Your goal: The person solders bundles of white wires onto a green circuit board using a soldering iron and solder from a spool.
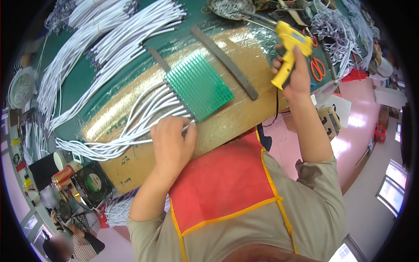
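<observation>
A green circuit board panel (200, 85) lies on a film-covered cardboard sheet (244, 118). White wires (150, 102) run from its left edge in a loose bundle toward the lower left. At the board's near corner my left hand (172, 142) is closed over the wires, with a white wire end showing by the thumb; its fingertips are partly hidden. My right hand (297, 76) grips a yellow soldering gun (294, 39) by its handle, off to the right of the board. The gun's metal tip points left toward a round metal dish (231, 8) of silvery scraps.
One dark flat bar (224, 63) lies right of the board, and a shorter bar (159, 59) touches its upper left. Bundled white wires (139, 32) cover the far left. Orange-handled scissors (317, 70) lie at right; a black fan (91, 183) stands lower left.
</observation>
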### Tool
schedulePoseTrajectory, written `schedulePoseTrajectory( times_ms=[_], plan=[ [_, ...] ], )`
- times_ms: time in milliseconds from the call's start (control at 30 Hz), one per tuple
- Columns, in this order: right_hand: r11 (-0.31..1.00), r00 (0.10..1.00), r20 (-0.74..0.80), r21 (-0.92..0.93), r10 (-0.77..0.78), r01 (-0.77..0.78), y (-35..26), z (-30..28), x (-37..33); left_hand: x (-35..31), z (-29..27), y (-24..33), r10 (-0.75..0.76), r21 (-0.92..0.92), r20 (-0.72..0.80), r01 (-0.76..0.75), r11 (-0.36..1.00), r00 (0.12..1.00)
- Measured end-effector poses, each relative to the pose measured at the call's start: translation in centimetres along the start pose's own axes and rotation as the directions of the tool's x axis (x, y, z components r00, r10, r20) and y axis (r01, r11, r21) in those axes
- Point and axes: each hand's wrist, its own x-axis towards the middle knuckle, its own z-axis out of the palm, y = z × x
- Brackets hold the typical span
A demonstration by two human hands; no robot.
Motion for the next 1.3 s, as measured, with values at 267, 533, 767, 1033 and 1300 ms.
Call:
schedulePoseTrajectory(
  times_ms=[267,533,767,1033,1300],
  plan=[
    [0.994,0.979,-0.178,-0.025,0.1,-0.106,1.2,1.4,5.5,-0.1,-0.3,0.2,-0.015,0.001,0.036,0.015,1.0,0.999],
    [0.976,0.971,-0.174,-0.118,0.161,-0.183,-0.6,-0.1,4.4,-0.2,-0.1,-0.2,0.031,0.012,0.035,-0.031,0.999,0.999],
    [0.538,0.997,-0.073,-0.84,0.012,-0.068,-5.4,-2.9,0.8,-0.2,-0.5,-0.4,0.02,0.012,0.062,-0.021,1.0,0.998],
    [-0.262,0.973,0.209,-0.949,-0.099,0.177,-6.5,-11.7,-1.4,-0.2,-0.6,-0.2,0.083,0.022,0.024,-0.084,0.996,0.996],
    [-0.368,0.864,0.347,-0.906,-0.364,0.209,-4.8,-11.6,-0.7,-0.4,-0.4,-0.1,0.086,0.017,0.032,-0.086,0.996,0.996]
  ],
)
